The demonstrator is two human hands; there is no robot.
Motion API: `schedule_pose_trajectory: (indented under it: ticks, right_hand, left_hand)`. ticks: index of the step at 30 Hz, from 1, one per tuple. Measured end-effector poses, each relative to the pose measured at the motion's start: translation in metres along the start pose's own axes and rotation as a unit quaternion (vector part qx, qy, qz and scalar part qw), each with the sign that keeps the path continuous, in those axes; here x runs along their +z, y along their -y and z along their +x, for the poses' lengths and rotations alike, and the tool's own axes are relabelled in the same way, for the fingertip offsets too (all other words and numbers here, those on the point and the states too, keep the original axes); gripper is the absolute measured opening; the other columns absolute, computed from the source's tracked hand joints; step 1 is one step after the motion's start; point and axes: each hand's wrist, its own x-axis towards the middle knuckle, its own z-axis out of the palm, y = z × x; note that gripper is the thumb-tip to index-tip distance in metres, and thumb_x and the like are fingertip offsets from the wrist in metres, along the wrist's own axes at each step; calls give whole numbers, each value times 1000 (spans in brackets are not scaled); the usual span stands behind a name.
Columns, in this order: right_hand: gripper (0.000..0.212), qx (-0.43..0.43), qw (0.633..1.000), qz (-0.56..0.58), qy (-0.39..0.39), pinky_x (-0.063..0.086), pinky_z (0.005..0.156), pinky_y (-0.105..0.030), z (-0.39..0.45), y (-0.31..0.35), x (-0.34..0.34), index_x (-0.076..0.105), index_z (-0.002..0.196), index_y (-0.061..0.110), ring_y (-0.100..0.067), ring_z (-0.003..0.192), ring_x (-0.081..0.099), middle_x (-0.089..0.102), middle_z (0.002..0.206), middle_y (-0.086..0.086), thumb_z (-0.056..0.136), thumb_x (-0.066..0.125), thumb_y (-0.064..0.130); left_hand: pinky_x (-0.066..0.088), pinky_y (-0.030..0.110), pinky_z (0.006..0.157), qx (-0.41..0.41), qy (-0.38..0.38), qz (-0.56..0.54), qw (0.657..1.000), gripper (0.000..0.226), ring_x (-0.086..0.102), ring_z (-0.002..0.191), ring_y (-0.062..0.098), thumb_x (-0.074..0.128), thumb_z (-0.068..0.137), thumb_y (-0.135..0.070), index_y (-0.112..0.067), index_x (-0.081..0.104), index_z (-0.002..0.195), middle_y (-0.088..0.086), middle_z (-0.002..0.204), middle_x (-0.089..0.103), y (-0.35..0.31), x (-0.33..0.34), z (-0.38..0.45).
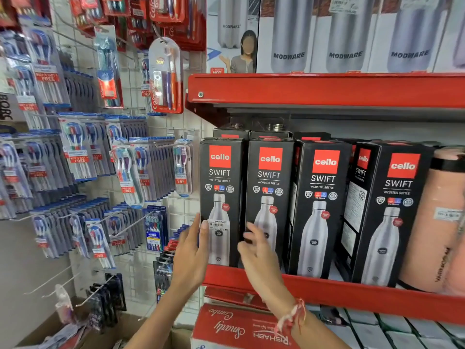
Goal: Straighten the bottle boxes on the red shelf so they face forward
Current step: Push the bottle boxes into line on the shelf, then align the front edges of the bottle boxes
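A shop aisle: a red shelf runs from 6 o'clock out to 4 o'clock, and at 9 o'clock a white wire grid wall hangs thick with toothbrush packs. On the shelf we see four black Cello Swift bottle boxes in the front row. The first box and second box, near centre, face us squarely; the third box and fourth box, toward 3 o'clock, stand turned so that their left side panels show. A peach flask stands at the far 3 o'clock edge.

Our left hand lies open against the first box's left edge, thumb on its front. Our right hand, blurred, fingers spread and loose, is at the gap between the first and second boxes; we cannot tell whether it touches either. A red-and-white thread circles the right wrist. Modware bottle boxes line the upper shelf at 1 o'clock.
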Motion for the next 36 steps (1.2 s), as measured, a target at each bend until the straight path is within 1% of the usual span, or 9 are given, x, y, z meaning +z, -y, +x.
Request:
schedule_pose_trajectory:
  ticks: [3, 8, 11, 15, 18, 24, 28, 31, 36]
  right_hand:
    - [53, -22, 991, -32, -130, 34, 106, -32, -4, -9, -18, 31, 141, 18, -15, 128, 38, 38, 135, 0, 91, 50, 20]
    - [70, 1, 990, -72, -123, 17, 113, -31, -12, -12, -28, 9, 148, 11, -16, 143, 11, 10, 155, -2, 92, 49, 23]
    - [75, 35, 995, -47, -77, 11, 114, -27, -18, -11, -27, -2, 150, 11, -14, 145, 5, 2, 159, 0, 93, 46, 24]
    - [68, 98, 995, 10, -23, 13, 116, -32, -19, -16, -33, -5, 150, 16, -15, 146, 9, 0, 160, -1, 96, 35, 25]
    - [61, 106, 994, 24, -16, 26, 108, -33, -20, -14, -43, 2, 150, 23, -20, 141, 26, 17, 158, -4, 97, 30, 23]
    - [53, 103, 994, 35, -22, 34, 102, -41, -23, -13, -56, 21, 148, 25, -33, 128, 41, 43, 142, -18, 97, 32, 20]
    - [51, 97, 994, 56, -19, 36, 102, -41, -30, -11, -57, 26, 147, 28, -29, 126, 45, 46, 142, -12, 97, 34, 22]
    - [51, 89, 993, 79, -17, 29, 97, -27, -27, -15, -58, 27, 146, 30, -9, 128, 39, 35, 150, 7, 96, 35, 28]
    - [51, 79, 995, 63, -8, 25, 98, -25, -23, -22, -60, 26, 147, 28, -12, 136, 32, 32, 151, 8, 96, 34, 29]
  left_hand:
    - [45, 30, 91, 69, -94, 3, 993, 43, 56, 105, 4, 32, 96, -44, -21, 58, 120, -6, 113, 61, -12, 12, -8]
    - [43, 8, 85, 46, 46, -5, 998, 53, 61, 96, -9, 28, 95, -54, -22, 57, 125, -15, 97, 68, -39, 39, -24]
    - [39, 22, 104, 12, 79, 9, 997, 60, 54, 124, 12, 25, 95, -52, -18, 44, 140, 3, 132, 61, -42, 51, -36]
    - [16, 16, 106, -74, 141, -50, 986, 65, 27, 143, 10, 18, 94, -59, -23, 27, 148, -3, 155, 32, -43, 63, -42]
    - [13, 28, 115, -154, 163, -82, 971, 86, 22, 145, 15, 9, 81, -77, -24, 23, 149, -1, 157, 26, -38, 66, -39]
    - [20, 46, 120, -192, 156, -106, 963, 124, 36, 140, 20, 9, 48, -101, -28, 33, 145, 5, 153, 37, -31, 61, -34]
    - [25, 47, 118, -180, 135, -94, 970, 118, 40, 138, 21, 8, 53, -99, -29, 38, 143, 7, 149, 44, -30, 54, -36]
    - [32, 45, 114, -156, 123, -85, 976, 112, 53, 126, 20, 6, 57, -97, -32, 45, 138, 7, 140, 55, -31, 48, -38]
    - [37, 46, 110, -128, 119, -62, 983, 106, 59, 119, 20, 3, 61, -94, -34, 48, 136, 10, 133, 61, -33, 45, -38]
